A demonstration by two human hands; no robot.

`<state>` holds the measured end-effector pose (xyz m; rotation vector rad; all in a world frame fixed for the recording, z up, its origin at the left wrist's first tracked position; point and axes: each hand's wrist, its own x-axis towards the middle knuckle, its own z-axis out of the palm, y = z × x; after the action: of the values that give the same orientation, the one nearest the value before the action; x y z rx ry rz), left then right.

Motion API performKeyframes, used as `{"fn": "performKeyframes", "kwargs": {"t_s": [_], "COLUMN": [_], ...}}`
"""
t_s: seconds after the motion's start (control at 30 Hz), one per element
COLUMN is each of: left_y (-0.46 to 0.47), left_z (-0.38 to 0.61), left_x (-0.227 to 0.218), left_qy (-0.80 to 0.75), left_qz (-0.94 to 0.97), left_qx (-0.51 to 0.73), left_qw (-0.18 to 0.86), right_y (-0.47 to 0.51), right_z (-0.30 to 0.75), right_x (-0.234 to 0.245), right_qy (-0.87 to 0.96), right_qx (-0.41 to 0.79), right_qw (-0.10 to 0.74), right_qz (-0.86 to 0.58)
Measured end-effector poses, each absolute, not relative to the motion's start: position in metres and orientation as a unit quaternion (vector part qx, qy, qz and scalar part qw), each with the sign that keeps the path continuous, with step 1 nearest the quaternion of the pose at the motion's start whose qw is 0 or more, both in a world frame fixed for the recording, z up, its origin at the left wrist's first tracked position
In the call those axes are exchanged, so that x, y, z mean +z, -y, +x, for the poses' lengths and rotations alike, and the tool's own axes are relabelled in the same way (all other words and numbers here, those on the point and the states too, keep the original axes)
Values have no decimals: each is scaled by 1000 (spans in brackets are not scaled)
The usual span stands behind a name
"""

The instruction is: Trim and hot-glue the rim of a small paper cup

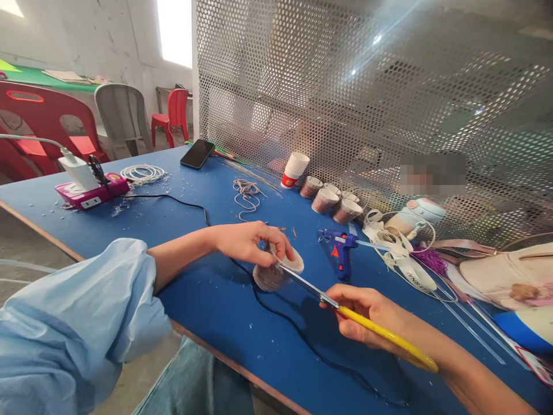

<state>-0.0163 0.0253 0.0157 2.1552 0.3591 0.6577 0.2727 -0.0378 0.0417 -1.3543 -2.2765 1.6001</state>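
Observation:
My left hand [254, 242] grips the rim of a small cup [268, 278] wrapped in brownish cord, its fingers closed over the top edge. The cup is tilted above the blue table. From the right, my right hand [360, 314] holds a pair of scissors [384, 336] with yellow handles. Their blades point left and reach the cup's rim close to my left fingertips. Whether the blade tips touch cord or cup there I cannot tell. A blue glue gun [341, 251] lies on the table just beyond my right hand.
Several cord-wrapped cups [325, 200] and a stack of paper cups [295, 169] stand along a perforated metal screen [259, 75]. Loose cord [247, 195], a phone [197, 154] and a pink power strip [93, 192] lie leftward. A black cable [298, 331] crosses the table. Ribbon [401, 262] and a bottle [415, 216] are rightward.

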Motion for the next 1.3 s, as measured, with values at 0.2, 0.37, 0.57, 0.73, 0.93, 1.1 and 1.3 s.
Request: {"fn": "performKeyframes", "kwargs": {"t_s": [0.2, 0.37, 0.57, 0.73, 0.93, 1.1, 1.3], "left_y": [-25, -24, -22, -22, -21, -21, -21], "left_z": [-17, -16, -17, -16, -14, -14, -14], "left_x": [16, 17, 20, 20, 18, 18, 18], "left_qy": [-143, -136, -136, -134, -135, -130, -125], "left_qz": [862, 864, 869, 872, 873, 877, 878], "left_qx": [256, 257, 254, 256, 259, 257, 258], "left_qw": [412, 411, 402, 395, 391, 386, 384], "right_y": [35, 33, 33, 33, 29, 27, 28], "right_z": [272, 271, 272, 277, 281, 277, 275], "right_x": [47, 47, 49, 52, 57, 62, 67], "right_qy": [734, 732, 739, 744, 756, 763, 773], "right_qx": [532, 541, 524, 503, 483, 472, 463], "right_qw": [-14, -26, -23, -32, -69, -89, -97], "right_qz": [-422, -413, -423, -438, -436, -433, -422]}}
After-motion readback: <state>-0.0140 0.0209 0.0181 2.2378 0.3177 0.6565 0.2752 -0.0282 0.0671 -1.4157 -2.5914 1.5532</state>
